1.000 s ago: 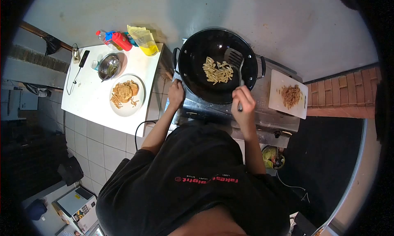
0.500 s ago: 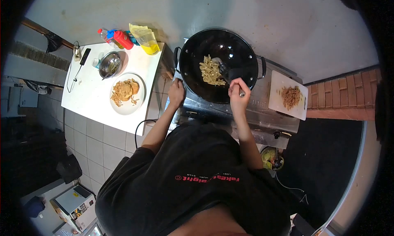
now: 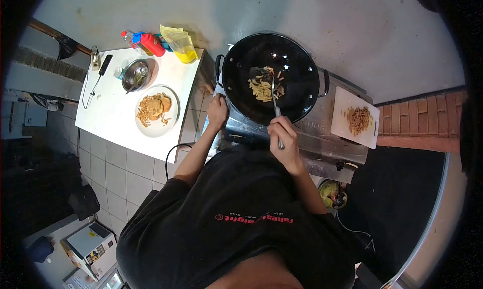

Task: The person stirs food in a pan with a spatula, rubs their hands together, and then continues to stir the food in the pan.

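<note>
Frying going on here, and I'd call it partway done. The pale strips [image 3: 264,88] sit in a loose heap in the middle of the black wok [image 3: 299,63]. They look a lot lighter than the cooked stuff elsewhere, so my guess is this batch needs more time.

The spatula [image 3: 259,72] has its head at the far side of the heap with a few strips on it. Its handle runs back toward the near rim. The right hand [image 3: 283,135] is closed in a fist around the end of that handle. The left hand [image 3: 218,113] is pressed against the wok's near-left edge, fingers curled, but I can't tell if it's actually gripping anything.

The wok sits on a metal stove [image 3: 317,140]. Just right of it, a white cutting board [image 3: 344,100] holds a small pile of browned strips [image 3: 358,119]. On the white table [image 3: 115,125] to the left, a plate [image 3: 171,125] is already loaded with fried food [image 3: 155,107], so one lot looks finished. Farther back on that table are a metal bowl [image 3: 135,74], a red bottle [image 3: 152,44] and a yellow bag [image 3: 180,45].
</note>
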Tool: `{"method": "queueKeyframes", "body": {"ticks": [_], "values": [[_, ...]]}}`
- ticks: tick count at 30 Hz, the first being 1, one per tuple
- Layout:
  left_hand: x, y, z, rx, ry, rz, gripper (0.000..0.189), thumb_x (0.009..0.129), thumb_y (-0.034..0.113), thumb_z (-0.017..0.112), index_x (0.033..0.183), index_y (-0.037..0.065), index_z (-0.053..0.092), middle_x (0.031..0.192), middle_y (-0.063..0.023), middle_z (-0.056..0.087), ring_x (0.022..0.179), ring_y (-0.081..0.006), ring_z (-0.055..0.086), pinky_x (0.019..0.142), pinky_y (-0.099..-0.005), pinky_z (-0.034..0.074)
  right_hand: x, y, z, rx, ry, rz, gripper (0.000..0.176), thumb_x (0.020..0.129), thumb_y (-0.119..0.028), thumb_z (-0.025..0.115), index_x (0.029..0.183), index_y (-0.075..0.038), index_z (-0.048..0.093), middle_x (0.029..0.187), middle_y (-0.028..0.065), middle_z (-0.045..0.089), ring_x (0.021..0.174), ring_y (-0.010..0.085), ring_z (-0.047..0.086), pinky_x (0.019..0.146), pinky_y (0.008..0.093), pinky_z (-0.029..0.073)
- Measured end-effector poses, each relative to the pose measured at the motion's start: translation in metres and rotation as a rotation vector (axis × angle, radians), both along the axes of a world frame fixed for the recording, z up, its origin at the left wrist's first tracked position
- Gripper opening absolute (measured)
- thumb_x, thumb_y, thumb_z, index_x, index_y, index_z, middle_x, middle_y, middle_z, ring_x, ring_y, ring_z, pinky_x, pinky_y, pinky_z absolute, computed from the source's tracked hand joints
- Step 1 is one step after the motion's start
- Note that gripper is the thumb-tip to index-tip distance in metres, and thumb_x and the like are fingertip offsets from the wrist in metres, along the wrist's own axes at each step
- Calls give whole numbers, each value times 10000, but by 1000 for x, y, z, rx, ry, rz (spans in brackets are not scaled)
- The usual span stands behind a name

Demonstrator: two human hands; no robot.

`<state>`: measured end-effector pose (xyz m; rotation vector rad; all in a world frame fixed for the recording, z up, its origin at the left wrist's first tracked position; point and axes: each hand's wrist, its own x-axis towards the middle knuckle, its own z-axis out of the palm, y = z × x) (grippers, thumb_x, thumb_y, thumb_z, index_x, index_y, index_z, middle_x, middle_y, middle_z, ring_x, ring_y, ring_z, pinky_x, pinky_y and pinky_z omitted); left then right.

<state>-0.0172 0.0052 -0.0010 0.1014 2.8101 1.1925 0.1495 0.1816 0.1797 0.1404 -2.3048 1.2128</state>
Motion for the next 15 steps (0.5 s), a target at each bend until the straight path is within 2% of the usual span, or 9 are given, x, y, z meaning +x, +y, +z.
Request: {"method": "queueKeyframes", "body": {"ticks": [2, 5, 7, 9, 10, 15], "values": [[0, 0, -1, 10, -5, -4, 327, 970, 248, 389, 1075, 18, 598, 1030, -274, 654, 957, -469, 616, 848, -555, 461, 9, 3, -1, 136, -8, 67, 134, 718, 102, 632, 797, 16, 568, 864, 116, 544, 784, 307, 545, 677, 397, 455], [0, 0, -2, -6, -3, 4, 335, 968, 244, 391, 1101, 21, 602, 1052, -268, 652, 975, -464, 613, 862, -546, 461, 16, 9, 1, 203, -24, 27, 136, 716, 108, 621, 797, 13, 567, 875, 117, 543, 787, 308, 545, 680, 404, 455], [0, -1, -3, 29, 7, -5, 341, 969, 246, 394, 1117, 22, 604, 1054, -266, 655, 981, -466, 612, 867, -546, 461, 13, 19, 1, 192, -39, -14, 120, 731, 114, 588, 796, 17, 560, 857, 128, 539, 788, 315, 557, 695, 399, 461], [-1, -1, -5, 22, 9, -9, 341, 971, 248, 394, 1116, 22, 604, 1053, -266, 655, 984, -467, 611, 869, -546, 460, 4, 29, -6, 90, -8, -190, 104, 758, 124, 535, 791, 26, 541, 819, 144, 528, 768, 318, 571, 697, 385, 468], [-1, -1, -6, 15, 13, -11, 342, 972, 250, 395, 1115, 21, 604, 1052, -266, 656, 987, -468, 610, 871, -547, 458, -1, 33, 0, 106, 20, -240, 99, 784, 132, 493, 788, 35, 515, 781, 156, 511, 733, 319, 572, 678, 354, 465], [-1, -2, -9, 29, -19, -7, 346, 975, 257, 393, 1111, 19, 604, 1046, -269, 657, 985, -474, 607, 870, -551, 455, -26, 56, -6, -6, 72, -321, 109, 808, 135, 448, 788, 37, 490, 739, 137, 463, 649, 263, 520, 595, 308, 416]]}}
